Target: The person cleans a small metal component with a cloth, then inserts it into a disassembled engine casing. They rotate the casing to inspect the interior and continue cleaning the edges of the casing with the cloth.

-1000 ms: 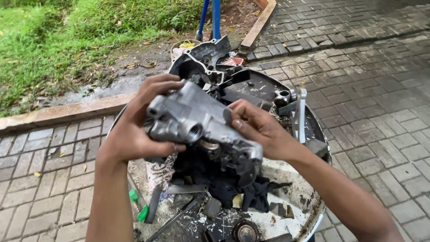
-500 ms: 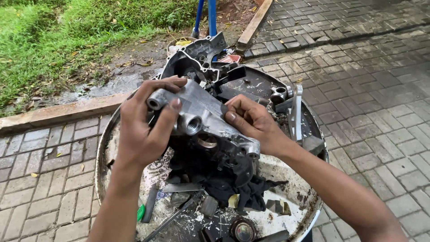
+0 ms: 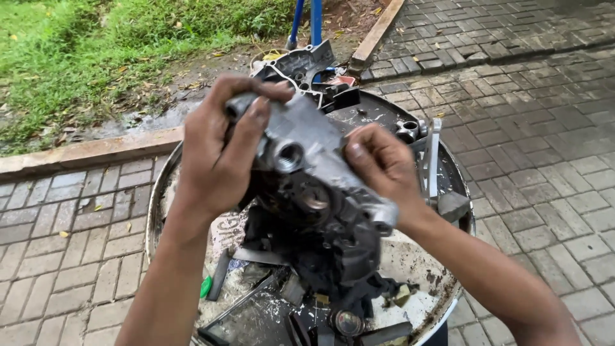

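A greasy grey metal engine casing is held up over a round metal drum top. My left hand grips its left end, fingers curled over the top edge. My right hand holds its right side, thumb pressed on the upper face. The casing has round bores and a dark oily underside hanging toward the drum. Both hands are blackened with grease.
The drum top carries a second casing half, a metal bar, a bearing, a green-handled tool and dark scraps. Grey paving bricks surround it; a kerb and grass lie at far left. Blue poles stand behind.
Both hands have lifted the casing closer to the camera and tilted it, and my left fingers have shifted further over its top end.
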